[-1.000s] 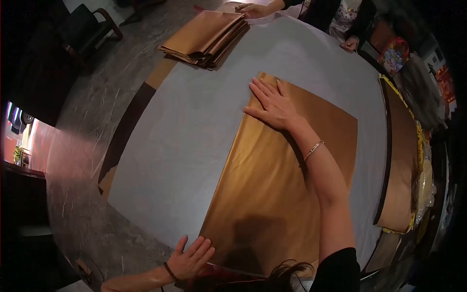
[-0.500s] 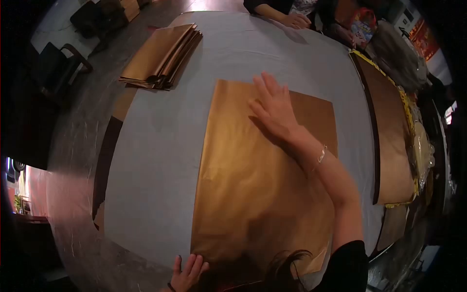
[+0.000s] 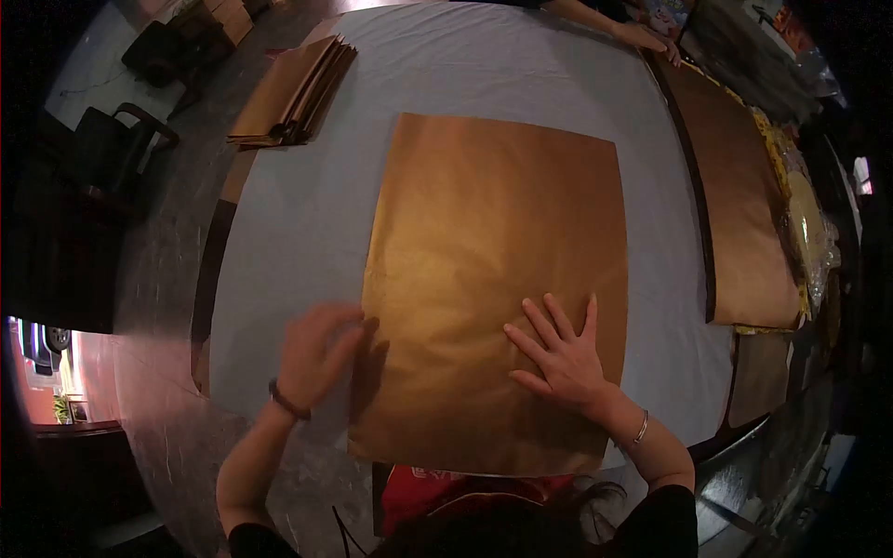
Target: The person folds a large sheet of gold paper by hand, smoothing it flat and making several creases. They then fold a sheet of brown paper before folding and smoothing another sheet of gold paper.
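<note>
The right hand (image 3: 563, 358) is open, palm down on the golden-brown sheet (image 3: 465, 232), its fingers spread wide and gripping nothing. The left hand (image 3: 321, 349) is at the sheet's left edge, fingers bent toward that edge; it is blurred, and whether it pinches the edge or merely touches it cannot be told. The sheet spans the space between the two hands, runs well ahead of both and reaches a little nearer the body than either. Its right edge passes just to the right of the right hand. A thin bracelet (image 3: 642, 427) circles the right wrist, and a dark band (image 3: 290, 400) circles the left.

Under the sheet, the worktop (image 3: 288, 223) has a pale grey covering, which shows as a bare strip ahead of the left hand and another to the right of the right hand. Far ahead of the left hand, a pile of folded brown sheets (image 3: 290, 93) lies near the worktop's left side. To the right of the right hand and ahead of it, a long brown panel (image 3: 735, 195) lies along the right side, with clear plastic wrapping (image 3: 814, 223) just beyond it. Far ahead of the right hand, another person's hand (image 3: 646, 39) reaches to the panel's far end. Nearer the body than both hands, a red garment (image 3: 409, 488) shows below the sheet.
</note>
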{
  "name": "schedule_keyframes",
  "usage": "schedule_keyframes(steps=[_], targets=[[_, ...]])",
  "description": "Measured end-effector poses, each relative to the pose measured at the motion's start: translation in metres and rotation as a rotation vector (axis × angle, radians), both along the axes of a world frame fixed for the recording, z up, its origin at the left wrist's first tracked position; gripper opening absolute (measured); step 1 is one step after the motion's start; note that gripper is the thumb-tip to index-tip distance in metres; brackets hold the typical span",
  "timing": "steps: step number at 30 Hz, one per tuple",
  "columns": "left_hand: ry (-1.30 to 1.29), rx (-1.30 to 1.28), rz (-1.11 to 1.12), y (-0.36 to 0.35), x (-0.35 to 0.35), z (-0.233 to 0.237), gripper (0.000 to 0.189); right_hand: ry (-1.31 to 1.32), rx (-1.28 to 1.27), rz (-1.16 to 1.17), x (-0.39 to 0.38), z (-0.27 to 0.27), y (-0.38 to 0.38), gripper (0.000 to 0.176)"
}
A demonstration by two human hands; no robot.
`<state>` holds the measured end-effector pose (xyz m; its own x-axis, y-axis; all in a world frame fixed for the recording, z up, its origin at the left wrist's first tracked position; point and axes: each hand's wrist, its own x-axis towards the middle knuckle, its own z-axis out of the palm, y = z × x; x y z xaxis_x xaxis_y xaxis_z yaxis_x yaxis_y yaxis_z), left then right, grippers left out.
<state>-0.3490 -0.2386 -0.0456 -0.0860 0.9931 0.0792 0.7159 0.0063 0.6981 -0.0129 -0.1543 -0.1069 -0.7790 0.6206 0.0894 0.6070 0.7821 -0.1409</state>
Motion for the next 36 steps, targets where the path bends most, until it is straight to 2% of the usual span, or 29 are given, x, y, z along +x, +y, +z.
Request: schedule_keyframes(steps=[1,2,4,6,10,12,16,18,19,21,22,23,25,26,27,29,30,32,34,36], targets=[[0.033,0.038,-0.027,0.027,-0.011,-0.012,0.029,0.004,-0.011,0.001,0.001,-0.003,-0.001,0.058],[-0.006,-0.023,0.136,0.057,-0.011,-0.024,0.039,0.020,-0.001,-0.001,0.001,-0.005,-0.001,0.057],[0.147,-0.005,0.198,0.113,-0.017,-0.050,0.045,0.040,0.014,-0.004,0.001,-0.005,0.001,0.057],[-0.311,-0.147,0.292,0.150,-0.014,-0.052,0.044,0.049,0.012,-0.005,0.001,-0.004,0.000,0.057],[-0.459,-0.263,0.377,0.159,0.009,-0.022,0.040,0.067,0.003,-0.007,0.001,-0.002,0.000,0.056],[-0.532,-0.440,0.194,0.154,0.003,-0.026,0.032,0.070,-0.072,-0.002,0.002,-0.001,-0.001,0.057],[-0.712,-0.323,0.179,0.148,0.004,-0.023,0.028,0.174,-0.069,-0.029,0.006,-0.004,0.008,0.056],[-0.581,-0.254,0.042,0.155,-0.003,-0.008,0.025,0.535,-0.429,-0.134,0.011,0.004,0.022,0.057],[-0.580,-0.244,0.036,0.154,0.002,0.007,0.025,0.537,-0.419,-0.133,0.013,0.009,0.028,0.057],[-0.651,-0.130,-0.047,0.147,0.015,0.058,0.023,0.969,-0.642,-0.427,0.015,0.017,0.045,0.067],[-0.504,-0.140,-0.053,0.141,0.017,0.087,0.023,1.187,-0.749,-0.571,0.016,0.020,0.054,0.074],[-0.501,-0.126,-0.059,0.137,0.018,0.107,0.023,1.194,-0.735,-0.563,0.018,0.023,0.064,0.074],[-0.565,-0.031,-0.182,0.128,0.021,0.140,0.023,1.666,-0.870,-0.624,0.027,0.018,0.086,0.075],[-0.556,-0.014,-0.193,0.122,0.023,0.159,0.023,1.784,-0.999,-0.532,0.035,-0.005,0.102,0.075],[-0.533,0.004,-0.234,0.115,0.027,0.178,0.023,1.798,-0.984,-0.509,0.032,-0.014,0.115,0.075],[-0.473,0.060,-0.320,0.100,0.029,0.219,0.022,1.757,-1.425,-0.230,0.016,-0.008,0.134,0.074],[-0.455,0.081,-0.325,0.093,0.031,0.240,0.022,1.683,-1.454,-0.127,0.006,-0.004,0.139,0.072],[-0.342,0.097,-0.496,0.074,0.035,0.276,0.024,1.633,-1.421,-0.050,-0.022,0.023,0.142,0.074],[-0.283,0.214,-0.473,0.057,0.043,0.295,0.023,1.573,-1.398,0.019,-0.040,0.057,0.146,0.077],[-0.236,0.324,-0.448,0.044,0.039,0.309,0.023,1.662,-1.148,0.391,-0.049,0.095,0.155,0.071]])
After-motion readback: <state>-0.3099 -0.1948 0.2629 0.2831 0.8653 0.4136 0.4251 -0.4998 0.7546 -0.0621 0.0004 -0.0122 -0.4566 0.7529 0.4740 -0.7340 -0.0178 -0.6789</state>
